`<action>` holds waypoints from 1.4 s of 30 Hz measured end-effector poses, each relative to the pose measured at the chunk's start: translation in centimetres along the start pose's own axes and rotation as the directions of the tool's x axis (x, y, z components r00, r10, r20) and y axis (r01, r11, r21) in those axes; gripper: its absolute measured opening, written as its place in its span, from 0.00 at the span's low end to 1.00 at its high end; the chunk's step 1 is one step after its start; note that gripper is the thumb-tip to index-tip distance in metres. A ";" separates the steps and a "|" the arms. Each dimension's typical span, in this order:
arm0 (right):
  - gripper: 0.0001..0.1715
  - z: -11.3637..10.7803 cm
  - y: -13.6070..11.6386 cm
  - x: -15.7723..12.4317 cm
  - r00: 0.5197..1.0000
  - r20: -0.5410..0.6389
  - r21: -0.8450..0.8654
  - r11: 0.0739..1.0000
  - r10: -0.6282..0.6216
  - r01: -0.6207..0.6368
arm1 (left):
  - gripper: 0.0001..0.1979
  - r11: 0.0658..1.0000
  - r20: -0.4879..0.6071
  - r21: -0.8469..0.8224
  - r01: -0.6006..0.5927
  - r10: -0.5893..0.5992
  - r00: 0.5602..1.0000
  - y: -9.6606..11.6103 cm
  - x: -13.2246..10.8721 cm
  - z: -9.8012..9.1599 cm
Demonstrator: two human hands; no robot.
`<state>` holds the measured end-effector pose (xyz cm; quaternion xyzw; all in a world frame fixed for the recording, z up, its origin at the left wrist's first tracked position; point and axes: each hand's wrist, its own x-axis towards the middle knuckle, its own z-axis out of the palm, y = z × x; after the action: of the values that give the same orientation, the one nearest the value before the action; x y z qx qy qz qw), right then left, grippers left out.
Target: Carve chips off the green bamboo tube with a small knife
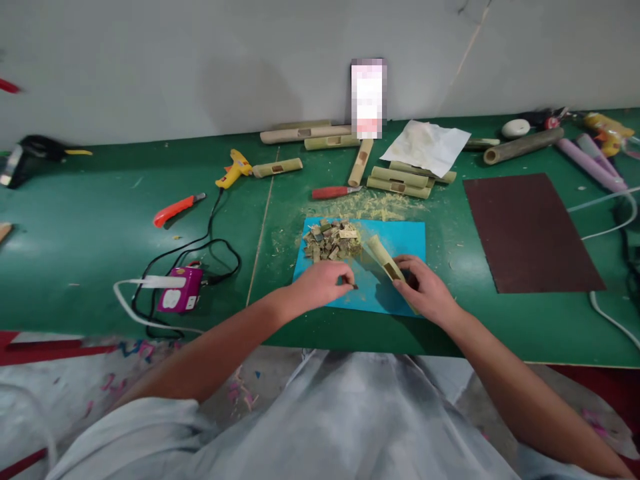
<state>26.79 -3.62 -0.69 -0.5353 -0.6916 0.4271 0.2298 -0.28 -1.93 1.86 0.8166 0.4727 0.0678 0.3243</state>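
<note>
My right hand (423, 287) is wrapped round a pale green bamboo tube (381, 252), tilted over a blue sheet (410, 233), with a rectangular opening cut in its side. My left hand (333, 280) is a little to the left of the tube, thumb and fingers pinched together on a small dark chip (355, 287), perhaps a bamboo piece. Just beyond the left hand lies a heap of bamboo chips (330, 241) on the sheet. Behind the sheet, a red-handled carving knife (334, 193) rests among pale shavings (380, 205).
More notched bamboo tubes (400, 177) lie at the back, some under a white paper (425, 147). A phone (369, 100) leans on the wall. Left are an orange utility knife (177, 210), a yellow glue gun (234, 170) and a purple power adapter (181, 290) with cables. Right lies a brown sheet (533, 233).
</note>
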 end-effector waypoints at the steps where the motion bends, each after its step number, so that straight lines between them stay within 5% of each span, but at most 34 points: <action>1: 0.13 0.0 0.0 0.0 1.000 0.001 0.005 1.000 -0.002 0.002 | 0.03 1.000 0.028 -0.018 -0.011 0.011 1.000 0.3 -0.1 0.5; 5: 0.13 -0.3 0.0 0.1 1.000 0.011 0.034 0.999 -0.001 0.001 | 0.03 0.997 0.022 0.071 -0.001 0.000 1.000 0.6 1.1 1.5; 12: 0.15 -0.5 0.2 0.1 1.000 0.016 0.114 0.993 0.012 -0.014 | 0.06 0.976 -0.132 0.188 0.105 -0.081 0.988 -0.4 3.9 -0.3; 20: 0.21 -0.6 0.9 0.4 0.998 0.036 0.187 0.980 0.059 -0.064 | 0.02 0.996 -0.071 0.092 -0.010 0.016 0.997 3.1 4.0 3.2; 27: 0.21 -0.8 1.0 0.5 0.997 0.033 0.216 0.974 0.067 -0.073 | 0.05 0.962 -0.229 0.215 0.171 -0.121 0.966 0.0 4.4 0.3; 35: 0.23 -0.5 1.0 0.5 0.993 0.000 0.242 0.963 0.122 -0.118 | 0.04 0.979 -0.097 0.201 0.033 -0.014 0.995 4.1 6.3 3.0; 42: 0.22 -0.5 1.1 0.5 0.989 -0.020 0.215 0.967 0.146 -0.139 | 0.07 0.937 -0.226 0.302 0.176 -0.109 0.968 0.7 6.6 -0.4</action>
<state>27.60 -2.95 -1.37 -0.5636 -0.5974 0.5043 0.2668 3.64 3.36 1.28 0.8103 0.5665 0.0508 0.1410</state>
